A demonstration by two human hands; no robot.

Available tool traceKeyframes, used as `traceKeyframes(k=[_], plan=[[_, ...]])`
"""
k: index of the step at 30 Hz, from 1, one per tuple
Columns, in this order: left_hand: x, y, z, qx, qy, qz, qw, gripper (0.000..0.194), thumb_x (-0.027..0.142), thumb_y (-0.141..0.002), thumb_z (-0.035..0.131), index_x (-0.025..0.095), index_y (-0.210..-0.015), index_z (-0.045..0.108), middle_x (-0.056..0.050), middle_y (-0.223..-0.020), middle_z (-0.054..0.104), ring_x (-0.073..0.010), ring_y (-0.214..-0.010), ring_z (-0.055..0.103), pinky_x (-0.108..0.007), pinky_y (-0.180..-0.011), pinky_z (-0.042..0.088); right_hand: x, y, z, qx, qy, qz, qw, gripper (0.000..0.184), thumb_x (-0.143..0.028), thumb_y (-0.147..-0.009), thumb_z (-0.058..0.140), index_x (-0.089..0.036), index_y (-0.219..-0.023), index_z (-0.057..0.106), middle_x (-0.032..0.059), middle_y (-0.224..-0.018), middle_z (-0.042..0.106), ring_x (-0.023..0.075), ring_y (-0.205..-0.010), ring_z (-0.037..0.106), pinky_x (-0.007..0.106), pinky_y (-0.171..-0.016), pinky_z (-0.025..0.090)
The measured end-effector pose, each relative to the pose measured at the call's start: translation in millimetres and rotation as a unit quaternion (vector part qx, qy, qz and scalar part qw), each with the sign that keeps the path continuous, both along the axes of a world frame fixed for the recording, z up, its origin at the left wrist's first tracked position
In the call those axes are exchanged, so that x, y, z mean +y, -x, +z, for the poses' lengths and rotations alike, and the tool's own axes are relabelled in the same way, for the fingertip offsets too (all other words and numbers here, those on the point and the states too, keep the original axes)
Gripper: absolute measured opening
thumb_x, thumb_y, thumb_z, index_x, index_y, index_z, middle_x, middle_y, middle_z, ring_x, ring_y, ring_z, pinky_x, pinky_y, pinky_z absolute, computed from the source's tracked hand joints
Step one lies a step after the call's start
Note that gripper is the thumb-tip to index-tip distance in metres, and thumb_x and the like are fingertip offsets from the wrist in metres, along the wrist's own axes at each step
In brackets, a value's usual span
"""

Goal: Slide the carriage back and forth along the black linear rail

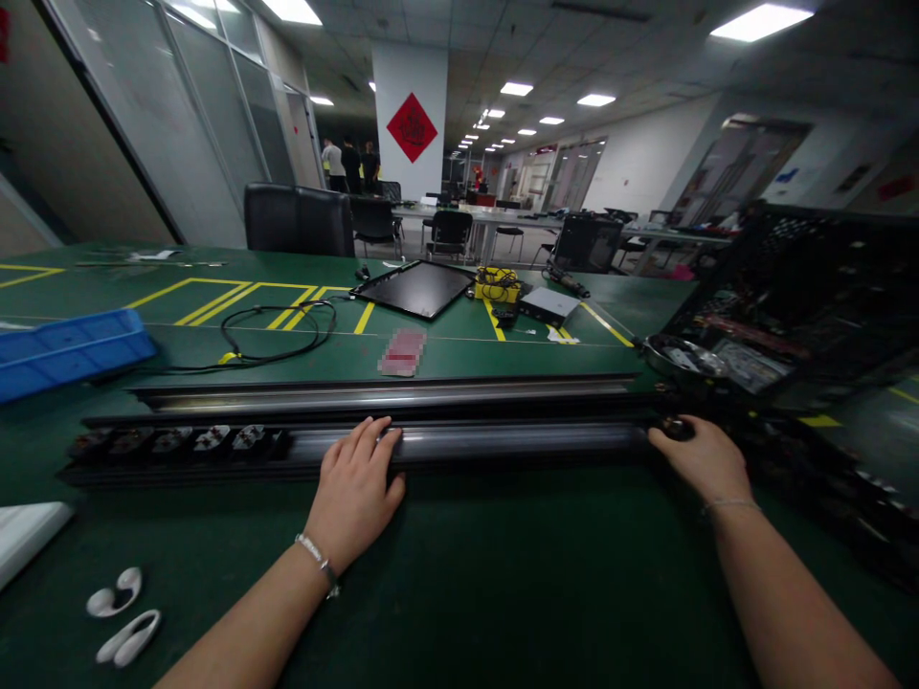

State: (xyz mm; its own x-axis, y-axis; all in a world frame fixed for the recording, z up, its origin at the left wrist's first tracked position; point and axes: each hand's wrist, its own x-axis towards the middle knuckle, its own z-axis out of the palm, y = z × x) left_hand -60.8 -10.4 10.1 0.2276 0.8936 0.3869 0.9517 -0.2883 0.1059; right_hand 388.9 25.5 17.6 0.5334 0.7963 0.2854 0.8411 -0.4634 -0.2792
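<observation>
Resting across the near dark rail (517, 440), the left hand (359, 493) lay flat and loose, its fingers reaching over the metal strip and its thumb at the front edge, grasping nothing that showed. At the rail's right end, the right hand (707, 464) had its thumb and fingers bent around a small dark part (676, 429), mostly hidden by the grip. The rail lay lengthwise on the green surface (531, 584), in front of the person, with a row of five sockets (212, 438) set into its left end. Just behind it and parallel ran a second rail (388, 397). Farther back were a looped black cable (334, 325), a blurred pink item (403, 352), a black panel (423, 287), a yellow box (495, 284) and a grey box (551, 306). A blue bin (78, 354) sat at the left, with white earphones (100, 604) nearer the person; at the right, a round metal dish (657, 356) stood beside an open dark case (790, 287)
</observation>
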Motion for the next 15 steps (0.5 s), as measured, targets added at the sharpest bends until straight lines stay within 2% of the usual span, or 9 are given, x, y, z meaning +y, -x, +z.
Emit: traceKeyframes(k=[7,15], plan=[[0,0,0.2,0.000,0.004,0.003,1.000,0.044,0.025,-0.080,0.050,0.020,-0.123,0.052,-0.010,-0.136,0.050,-0.0289,-0.128,0.041,-0.048,-0.101,0.036,-2,4,11.3,0.058,0.072,-0.056,0.994,0.071,-0.060,-0.070,0.047,-0.014,-0.123,0.051,0.0193,-0.121,0.057,0.0337,-0.110,0.053,0.039,-0.089,0.041],[0,0,-0.8,0.008,0.005,0.005,1.000,0.043,0.026,-0.080,0.049,0.019,-0.123,0.052,-0.010,-0.137,0.049,-0.0285,-0.129,0.040,-0.047,-0.101,0.035,-2,2,10.4,0.054,0.049,-0.046,0.996,0.067,-0.059,-0.069,0.049,-0.014,-0.119,0.054,0.0199,-0.117,0.060,0.0351,-0.106,0.055,0.041,-0.085,0.042]])
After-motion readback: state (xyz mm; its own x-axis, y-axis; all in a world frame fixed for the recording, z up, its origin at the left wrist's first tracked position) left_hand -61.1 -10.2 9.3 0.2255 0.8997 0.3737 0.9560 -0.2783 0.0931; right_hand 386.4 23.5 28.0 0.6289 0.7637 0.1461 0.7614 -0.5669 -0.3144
